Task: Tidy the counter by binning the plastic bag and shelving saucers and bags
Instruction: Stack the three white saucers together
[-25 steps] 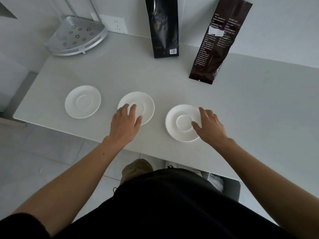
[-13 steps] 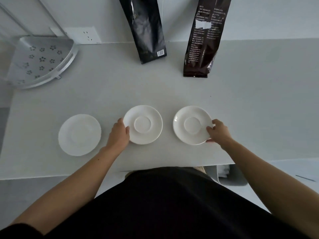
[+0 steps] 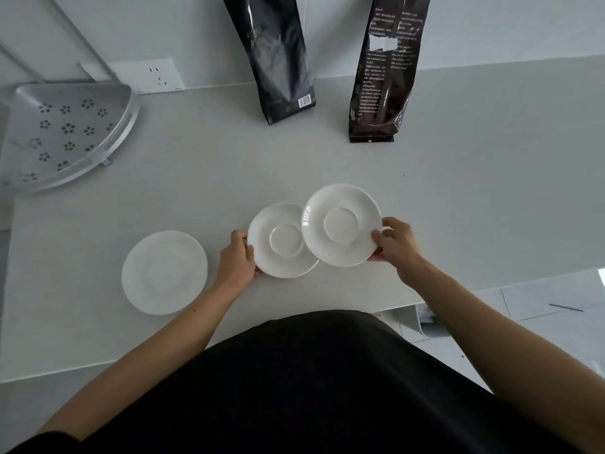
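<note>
Three white saucers are on or over the grey counter (image 3: 458,191). My left hand (image 3: 237,257) grips the left rim of the middle saucer (image 3: 278,247). My right hand (image 3: 397,245) grips the right rim of the right saucer (image 3: 342,224), which is lifted and overlaps the middle saucer's right edge. The third saucer (image 3: 164,271) lies alone on the counter to the left. Two dark bags lean on the back wall: a black bag (image 3: 275,60) and a brown bag (image 3: 381,73) with printed text.
A perforated metal corner shelf (image 3: 62,136) stands at the back left, with a wall socket (image 3: 157,75) beside it. The counter's front edge runs just ahead of my body. Tiled floor and a pale bin rim (image 3: 422,319) show at the lower right.
Both hands closed on the saucer rims. The right saucer rose and moved left until it overlaps the middle saucer. The view tilted more squarely onto the counter.
</note>
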